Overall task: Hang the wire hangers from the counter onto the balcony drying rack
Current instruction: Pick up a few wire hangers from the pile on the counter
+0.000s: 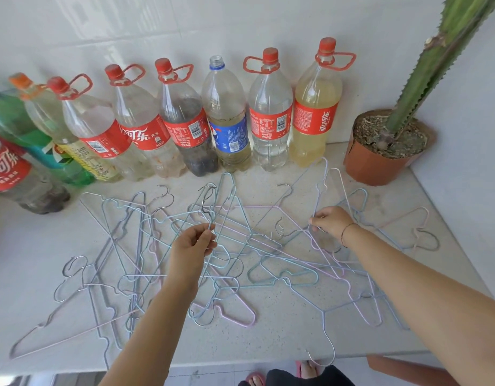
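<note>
Several thin wire hangers (146,263) in pale blue, lilac and pink lie tangled across the speckled counter (268,332). My left hand (193,243) is closed around the necks of a few hangers, their hooks (208,197) sticking up above my fingers. My right hand (331,220) pinches the wire of a lilac hanger (322,188) further right, near the bottles. One blue hanger's hook (324,355) pokes over the counter's front edge. The drying rack is not in view.
A row of large plastic soda bottles (226,121) stands along the tiled back wall. A potted cactus (385,146) fills the back right corner beside a white side wall. Below the counter edge I see my feet in pink sandals (254,378).
</note>
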